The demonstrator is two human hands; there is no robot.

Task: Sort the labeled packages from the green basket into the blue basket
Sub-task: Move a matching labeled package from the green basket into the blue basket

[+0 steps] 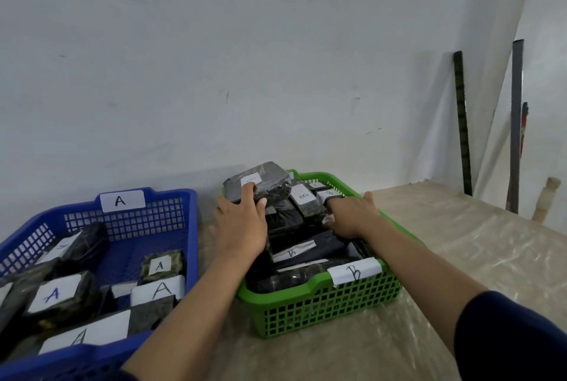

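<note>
Head view: left hand (242,221) grips a black package (260,181) above the green basket (322,298); right hand (352,215) curls among packages inside it. Best check the label, then lift clear leftward to the blue basket (190,227)

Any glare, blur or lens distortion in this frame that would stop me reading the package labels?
Head view: wide-angle bending at the edges; soft, even light; mild sheen on the table covering. Basket tags A and B read clearly. The label on the package under the left hand is too blurred to read.
</note>
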